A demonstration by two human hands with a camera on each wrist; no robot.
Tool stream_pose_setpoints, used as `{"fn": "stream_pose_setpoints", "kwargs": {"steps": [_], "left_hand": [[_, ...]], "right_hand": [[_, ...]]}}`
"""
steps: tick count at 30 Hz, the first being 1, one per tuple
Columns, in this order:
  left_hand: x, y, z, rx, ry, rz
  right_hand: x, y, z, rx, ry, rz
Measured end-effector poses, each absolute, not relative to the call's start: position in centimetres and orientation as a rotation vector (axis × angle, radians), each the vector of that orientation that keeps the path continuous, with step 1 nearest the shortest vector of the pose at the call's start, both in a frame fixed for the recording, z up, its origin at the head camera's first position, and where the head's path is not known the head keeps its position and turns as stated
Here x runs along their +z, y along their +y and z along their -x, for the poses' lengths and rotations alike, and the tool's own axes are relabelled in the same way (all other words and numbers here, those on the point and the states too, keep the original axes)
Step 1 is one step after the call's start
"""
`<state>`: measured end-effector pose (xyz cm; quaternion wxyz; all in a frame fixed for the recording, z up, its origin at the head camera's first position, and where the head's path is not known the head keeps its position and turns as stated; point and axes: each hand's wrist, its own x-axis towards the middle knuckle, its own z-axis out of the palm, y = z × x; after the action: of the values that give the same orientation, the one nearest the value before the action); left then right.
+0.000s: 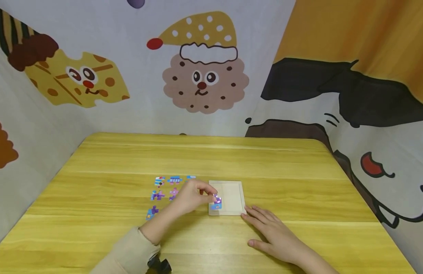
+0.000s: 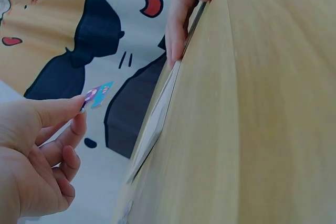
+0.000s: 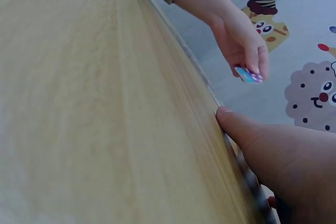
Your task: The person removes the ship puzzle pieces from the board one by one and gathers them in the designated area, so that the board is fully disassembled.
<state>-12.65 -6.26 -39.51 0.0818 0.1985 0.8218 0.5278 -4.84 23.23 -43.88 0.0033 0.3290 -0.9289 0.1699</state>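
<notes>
Over the near-left corner of the pale wooden tray (image 1: 236, 189), the left hand (image 1: 190, 198) pinches a purple-and-blue puzzle piece (image 1: 216, 201) while the right hand (image 1: 271, 232) lies flat, fingers straight, steadying the tray's near edge on the bench (image 1: 300, 182) — nothing looks seated yet, six loose pieces (image 1: 163, 192) waiting at left.

loose puzzle pieces (image 1: 163, 192) too small to read, some hidden behind left hand (image 1: 190, 198)

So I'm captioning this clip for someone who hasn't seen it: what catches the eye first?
The left hand pinches a small purple-and-blue puzzle piece over the near-left corner of a pale wooden tray at the middle of the yellow table. The right hand lies flat by the tray's near edge. More loose pieces lie in rows left of the tray.
</notes>
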Motion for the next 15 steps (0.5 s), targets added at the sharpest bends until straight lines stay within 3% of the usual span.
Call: {"fn": "stream_pose_setpoints", "kwargs": {"steps": [15], "left_hand": [[-39.6, -10.1, 11.7, 1.540, 2.499, -0.585]], "right_hand": [[-43.6, 23.1, 4.6, 0.536, -2.919, -1.017]]}}
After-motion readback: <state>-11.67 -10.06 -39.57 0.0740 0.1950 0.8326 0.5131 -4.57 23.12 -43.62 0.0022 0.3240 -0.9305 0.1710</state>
